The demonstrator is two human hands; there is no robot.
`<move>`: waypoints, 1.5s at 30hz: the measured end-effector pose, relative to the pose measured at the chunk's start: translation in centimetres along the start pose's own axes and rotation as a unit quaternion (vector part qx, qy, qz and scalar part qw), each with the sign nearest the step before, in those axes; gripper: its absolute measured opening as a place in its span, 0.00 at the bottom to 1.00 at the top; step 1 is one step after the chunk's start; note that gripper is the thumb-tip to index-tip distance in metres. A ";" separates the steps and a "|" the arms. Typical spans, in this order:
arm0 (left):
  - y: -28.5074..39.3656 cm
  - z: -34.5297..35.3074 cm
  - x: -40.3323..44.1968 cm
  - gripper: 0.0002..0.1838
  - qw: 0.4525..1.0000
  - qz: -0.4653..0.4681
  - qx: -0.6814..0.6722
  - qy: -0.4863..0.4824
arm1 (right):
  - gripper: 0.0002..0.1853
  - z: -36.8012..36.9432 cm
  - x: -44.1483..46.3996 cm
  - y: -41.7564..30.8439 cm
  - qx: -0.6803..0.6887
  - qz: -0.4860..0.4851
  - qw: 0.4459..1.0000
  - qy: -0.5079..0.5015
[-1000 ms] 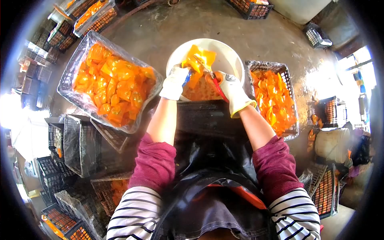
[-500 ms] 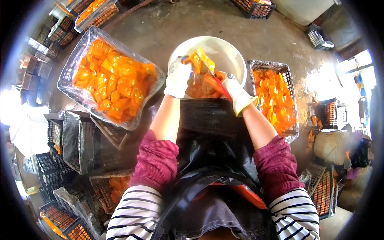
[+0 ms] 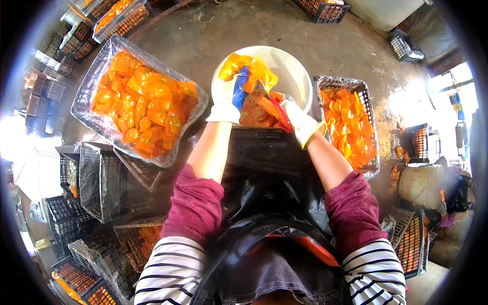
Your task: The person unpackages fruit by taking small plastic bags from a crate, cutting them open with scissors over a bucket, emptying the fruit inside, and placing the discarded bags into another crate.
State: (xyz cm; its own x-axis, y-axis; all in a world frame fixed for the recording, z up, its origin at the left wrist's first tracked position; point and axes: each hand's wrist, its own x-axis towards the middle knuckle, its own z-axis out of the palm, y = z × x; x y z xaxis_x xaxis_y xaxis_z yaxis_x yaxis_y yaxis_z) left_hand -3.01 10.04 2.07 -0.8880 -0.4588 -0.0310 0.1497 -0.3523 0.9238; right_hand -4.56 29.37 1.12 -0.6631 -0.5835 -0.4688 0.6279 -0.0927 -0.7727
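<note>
My left hand (image 3: pixel 236 96), in a white glove with blue on its fingers, holds a spread-out yellow-orange pepper piece (image 3: pixel 262 70) over a white basin (image 3: pixel 300 76). My right hand (image 3: pixel 290 112), also in a white glove, is closed around a red-handled cutting tool (image 3: pixel 282 120). Its metal blade points up at the pepper piece; whether it is a knife or scissors I cannot tell. Reddish-orange scraps (image 3: pixel 252 113) lie in the basin beneath my hands. Part of the right fingers is hard to separate from the orange matter around them.
Left of the basin, a plastic-lined crate (image 3: pixel 113 47) holds glossy orange pieces. To the right stands a black crate (image 3: pixel 375 137) of thinner orange pieces. A dark surface (image 3: pixel 269 152) lies before my apron. Stacked crates (image 3: pixel 104 173) crowd the left side; a pale bucket (image 3: pixel 421 187) stands at right.
The pepper piece now lies spread wider and farther up and left, with my left hand's blue fingers showing over it. The right hand has moved slightly down, the tool's blade still near the pepper.
</note>
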 end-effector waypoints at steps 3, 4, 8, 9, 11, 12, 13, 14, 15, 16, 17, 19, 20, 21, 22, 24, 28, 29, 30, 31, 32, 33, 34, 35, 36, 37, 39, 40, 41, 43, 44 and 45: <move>-0.2 -0.4 0.4 0.15 0.994 0.043 0.099 0.021 | 0.14 4.0 -4.4 -4.0 -0.103 0.010 0.995 -0.005; 0.0 -0.4 0.4 0.15 0.988 0.064 0.137 0.024 | 0.15 3.4 -3.8 -3.4 -0.130 -0.017 0.991 -0.002; -0.6 -1.1 0.6 0.23 0.986 0.027 0.164 0.007 | 0.15 2.3 -2.8 -2.6 -0.378 -0.086 0.921 0.024; -2.1 -2.1 1.8 0.22 0.980 0.040 0.193 0.009 | 0.14 2.8 -3.5 -3.4 -0.470 -0.093 0.877 0.035; -2.3 -2.2 1.8 0.22 0.980 0.034 0.197 0.013 | 0.14 4.7 -5.8 -4.6 -0.186 -0.070 0.980 0.032; -1.0 -1.5 0.8 0.21 0.985 0.014 0.172 0.014 | 0.14 4.7 -5.7 -4.5 -0.106 -0.060 0.992 0.033; -0.6 -1.3 0.5 0.21 0.984 0.008 0.177 0.020 | 0.14 4.7 -5.6 -4.4 -0.024 -0.051 0.998 0.036; -0.2 -1.1 0.2 0.21 0.983 0.002 0.182 0.025 | 0.14 3.4 -3.8 -3.5 -0.013 -0.046 0.998 0.043; -0.1 -1.2 0.3 0.21 0.976 0.010 0.216 0.034 | 0.14 2.3 -2.4 -2.6 -0.001 -0.041 0.998 0.050; 0.5 -0.9 0.0 0.21 0.967 0.018 0.249 0.043 | 0.14 1.4 -1.6 -2.0 -0.112 -0.070 0.990 0.041; 1.1 -0.5 -0.4 0.19 0.982 0.005 0.187 0.035 | 0.14 0.4 -0.9 -1.5 -0.221 -0.098 0.970 0.032; 4.6 1.6 -2.6 0.17 0.998 -0.020 0.060 0.018 | 0.14 1.1 -1.4 -1.9 -0.220 -0.111 0.968 0.041; 4.3 1.4 -2.3 0.18 0.997 -0.011 0.081 -0.013 | 0.14 1.9 -1.9 -2.2 -0.112 -0.096 0.987 0.059; 3.6 0.9 -1.7 0.19 0.994 -0.003 0.102 -0.044 | 0.15 2.5 -2.4 -2.6 -0.001 -0.080 0.994 0.078; 2.9 0.4 -1.2 0.20 0.990 0.005 0.123 -0.074 | 0.15 2.2 -2.3 -2.6 -0.133 -0.107 0.981 0.094; 1.6 -0.4 -0.7 0.20 0.973 0.034 0.221 -0.054 | 0.15 1.9 -2.3 -2.8 -0.369 -0.151 0.910 0.117; 3.7 -0.3 -1.9 0.19 0.991 0.032 0.131 -0.002 | 0.15 3.1 -4.0 -4.0 -0.611 -0.182 0.755 0.158; 4.1 -0.8 -1.7 0.18 0.987 0.018 0.158 0.032 | 0.15 3.1 -4.2 -4.0 -0.596 -0.171 0.768 0.156; 5.2 -0.6 -2.1 0.17 0.988 0.011 0.146 0.045 | 0.14 3.2 -4.4 -4.0 -0.581 -0.160 0.783 0.153; 6.5 -0.2 -2.6 0.16 0.989 0.004 0.134 0.058 | 0.14 2.4 -3.4 -2.7 -0.466 -0.155 0.860 0.138; 7.1 0.1 -2.5 0.16 0.986 0.065 0.148 0.028 | 0.14 0.9 -1.2 -0.8 -0.342 -0.149 0.920 0.120; 7.9 0.7 -2.5 0.16 0.990 0.078 0.115 0.000 | 0.14 -0.2 0.1 0.2 -0.224 -0.147 0.958 0.104; 8.7 1.4 -2.7 0.17 0.992 0.090 0.082 -0.029 | 0.14 -0.4 0.3 0.4 -0.231 -0.165 0.953 0.105; 9.4 2.4 -2.8 0.18 0.992 0.100 0.048 -0.060 | 0.14 -0.8 0.7 0.5 -0.284 -0.183 0.934 0.116; 9.7 3.7 -2.6 0.18 0.990 0.114 0.039 -0.074 | 0.15 -0.7 0.2 -0.1 -0.349 -0.197 0.907 0.130; 10.2 5.6 -3.1 0.18 0.988 0.125 0.039 -0.083 | 0.17 2.2 -3.9 -2.5 -0.511 -0.206 0.816 0.174; 11.4 11.0 -6.0 0.17 0.984 0.138 0.032 -0.106 | 0.20 2.7 -4.3 -2.9 -0.341 -0.125 0.920 0.145; 10.4 13.5 -6.6 0.21 0.973 0.123 0.146 -0.133 | 0.18 1.7 -3.5 -2.2 -0.477 -0.207 0.841 0.149; 9.4 16.1 -7.2 0.28 0.943 0.117 0.266 -0.164 | 0.14 1.4 -2.4 -0.9 -0.272 -0.199 0.938 0.078; 6.7 21.5 -8.5 0.44 0.829 0.095 0.505 -0.221 | 0.09 0.7 -0.2 1.7 0.275 -0.125 0.953 -0.031; 3.5 23.1 -8.4 0.39 0.799 0.137 0.533 -0.244 | 0.08 0.0 2.1 3.3 0.349 -0.109 0.930 -0.047; 0.1 23.3 -7.2 0.35 0.821 0.115 0.486 -0.276 | 0.08 -0.6 3.5 3.9 0.391 -0.104 0.913 -0.054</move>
State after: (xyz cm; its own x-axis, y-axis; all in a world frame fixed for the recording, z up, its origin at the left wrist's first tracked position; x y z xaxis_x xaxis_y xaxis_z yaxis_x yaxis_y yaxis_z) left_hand -6.69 32.28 11.31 -0.9868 0.1129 0.1164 0.1617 0.6329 0.7572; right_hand -4.70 27.49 -3.78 -0.7839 -0.5593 -0.2696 0.6194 -0.7339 -0.2788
